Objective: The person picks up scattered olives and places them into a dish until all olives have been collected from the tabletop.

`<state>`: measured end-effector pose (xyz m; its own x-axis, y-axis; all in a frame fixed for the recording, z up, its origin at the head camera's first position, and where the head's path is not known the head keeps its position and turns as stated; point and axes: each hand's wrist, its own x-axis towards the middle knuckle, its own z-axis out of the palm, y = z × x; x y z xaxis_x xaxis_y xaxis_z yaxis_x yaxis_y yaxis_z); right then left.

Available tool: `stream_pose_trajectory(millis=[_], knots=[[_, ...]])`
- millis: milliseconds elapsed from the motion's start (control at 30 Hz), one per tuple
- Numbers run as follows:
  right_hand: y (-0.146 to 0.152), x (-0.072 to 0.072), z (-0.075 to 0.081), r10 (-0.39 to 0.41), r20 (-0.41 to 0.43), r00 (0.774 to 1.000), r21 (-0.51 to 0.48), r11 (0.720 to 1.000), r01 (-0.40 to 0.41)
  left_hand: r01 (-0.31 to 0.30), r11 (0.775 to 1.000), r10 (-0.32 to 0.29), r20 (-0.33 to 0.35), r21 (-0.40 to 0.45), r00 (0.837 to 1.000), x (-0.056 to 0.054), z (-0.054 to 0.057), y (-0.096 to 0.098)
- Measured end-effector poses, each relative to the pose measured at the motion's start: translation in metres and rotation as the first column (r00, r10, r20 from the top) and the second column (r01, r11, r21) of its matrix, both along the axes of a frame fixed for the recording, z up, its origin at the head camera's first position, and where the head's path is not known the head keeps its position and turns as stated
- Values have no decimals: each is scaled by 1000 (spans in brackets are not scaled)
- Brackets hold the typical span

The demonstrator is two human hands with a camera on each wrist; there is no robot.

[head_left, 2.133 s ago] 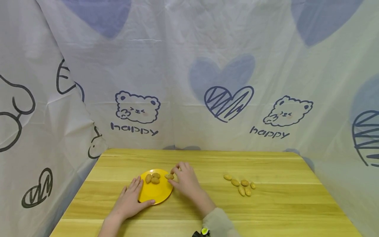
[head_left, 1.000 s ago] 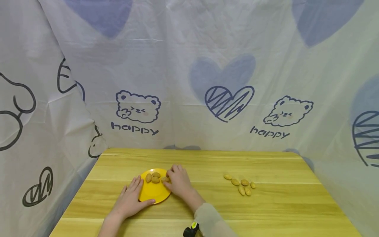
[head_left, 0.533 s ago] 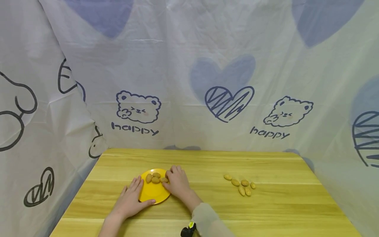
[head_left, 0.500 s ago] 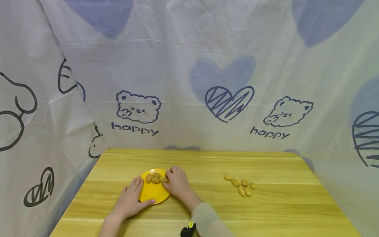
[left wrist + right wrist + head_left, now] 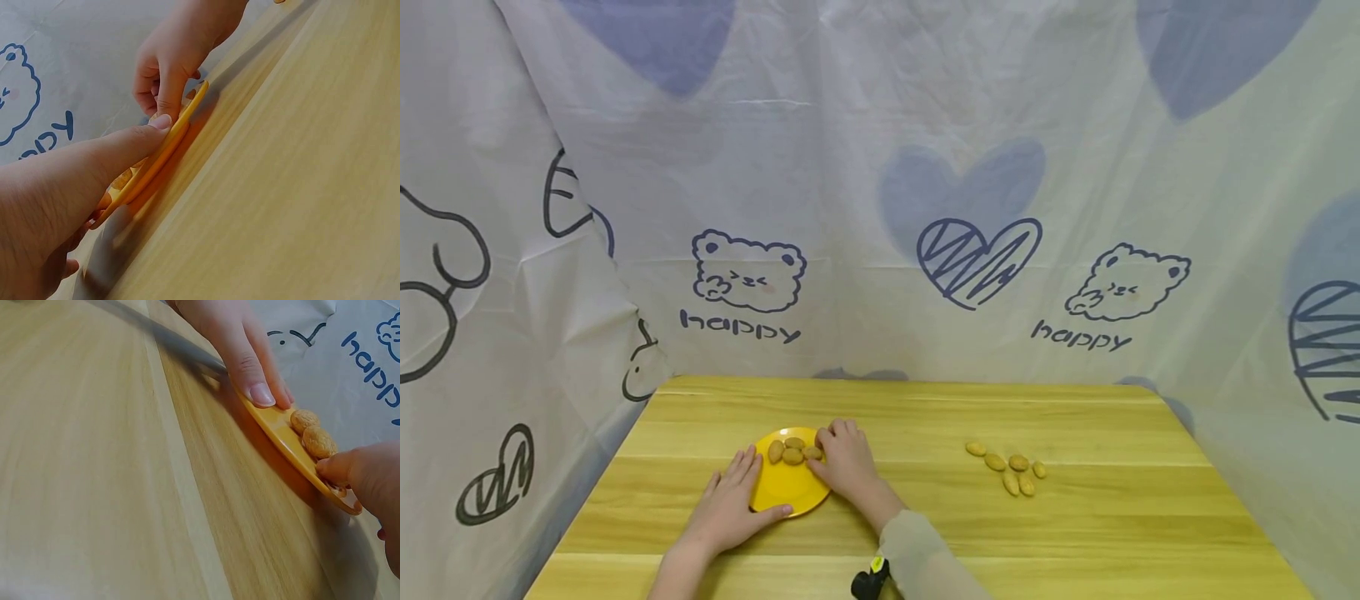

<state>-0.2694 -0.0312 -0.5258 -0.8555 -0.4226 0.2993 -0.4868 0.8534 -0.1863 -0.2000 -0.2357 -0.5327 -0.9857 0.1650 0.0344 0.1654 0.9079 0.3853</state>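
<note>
A yellow plate [image 5: 790, 492] sits on the left half of the table. My left hand [image 5: 726, 504] rests along its left rim, fingers straight, with the thumb lying over the front rim. On the plate, 3 tan almonds in their shells [image 5: 792, 457] are grouped near the back. My right hand [image 5: 848, 465] reaches over the plate's right side, thumb and fingers pinching another almond [image 5: 812, 452] down at the plate beside that group. In the right wrist view, the right thumb [image 5: 337, 467] partly hides the pinched almond, while two almonds [image 5: 319, 441] show beside it.
Several more almonds [image 5: 1018, 462] lie loosely together on the wooden table [image 5: 1112, 517], right of the plate. A pale printed cloth [image 5: 865, 333] hangs behind the table and on both sides. A small black device [image 5: 870, 579] sits at the right wrist.
My right hand has moved left from the plate's right rim, bringing the almond down next to the others, and in the last half second slightly farther left. The left hand stays put.
</note>
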Motion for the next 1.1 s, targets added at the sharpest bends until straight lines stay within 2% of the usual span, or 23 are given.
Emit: stream_pose_trajectory(millis=[333, 500, 667, 867, 1100], knots=[[9, 0, -4, -3, -23, 1000, -23, 1000, 3, -2, 1000, 2, 0, 0, 1000, 0, 2, -1], [19, 2, -5, 19, -4, 1000, -48, 999, -19, -1, 1000, 1, 0, -3, 1000, 1, 2, 0], [28, 4, -6, 36, -29, 999, -62, 997, -38, 0, 1000, 0, 3, 0, 1000, 2, 3, 2], [42, 8, -4, 19, -40, 999, -94, 995, -22, 2, 1000, -2, -12, -4, 1000, 3, 5, 1], [61, 15, -2, 4, 4, 1000, -171, 985, -3, 2, 1000, -2, 9, 2, 1000, 2, 5, 1]])
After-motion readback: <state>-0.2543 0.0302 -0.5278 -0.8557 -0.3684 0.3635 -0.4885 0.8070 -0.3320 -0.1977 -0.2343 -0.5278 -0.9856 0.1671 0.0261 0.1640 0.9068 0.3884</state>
